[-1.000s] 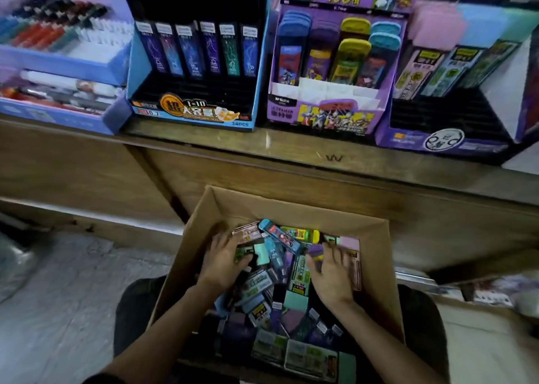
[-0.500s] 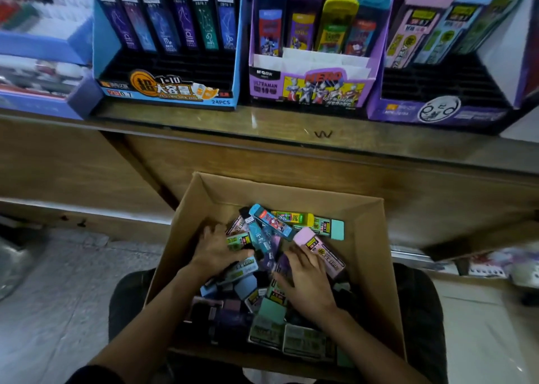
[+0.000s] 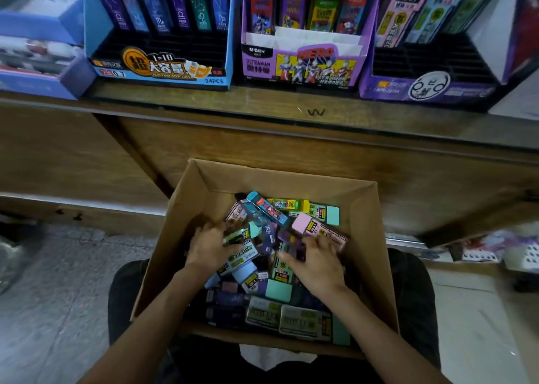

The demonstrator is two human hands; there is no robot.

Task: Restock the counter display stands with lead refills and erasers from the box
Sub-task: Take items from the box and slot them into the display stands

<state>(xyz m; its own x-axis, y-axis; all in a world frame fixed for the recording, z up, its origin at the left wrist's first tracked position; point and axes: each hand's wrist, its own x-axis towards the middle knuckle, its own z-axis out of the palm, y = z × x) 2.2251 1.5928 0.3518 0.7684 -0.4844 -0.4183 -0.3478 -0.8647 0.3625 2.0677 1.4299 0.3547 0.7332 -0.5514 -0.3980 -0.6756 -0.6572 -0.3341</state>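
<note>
Your right hand (image 3: pixel 316 262) has slid toward the pink refill case (image 3: pixel 318 230) as it and your left hand (image 3: pixel 210 248), fingers spread, gripping nothing, sift the cardboard box (image 3: pixel 291 179) for stock.

Wooden worktop (image 3: pixel 379 124) runs across ahead of me, brown, worn, dull sheen along front edge. Small W-shaped mark (image 3: pixel 316 112) on it near middle. Below it, plain wood front panel (image 3: pixel 291 156); darker slanting post (image 3: pixel 131 150) left of centre. Low pale ledge (image 3: pixel 73 205) along base at my left, few dark spots on it. Floor (image 3: pixel 58 296) at left grey, speckled, tile joints showing; at right paler, smoother. Blurred clutter (image 3: pixel 495 249) low at my right, contents unclear. Light dim, warm on wood.
</note>
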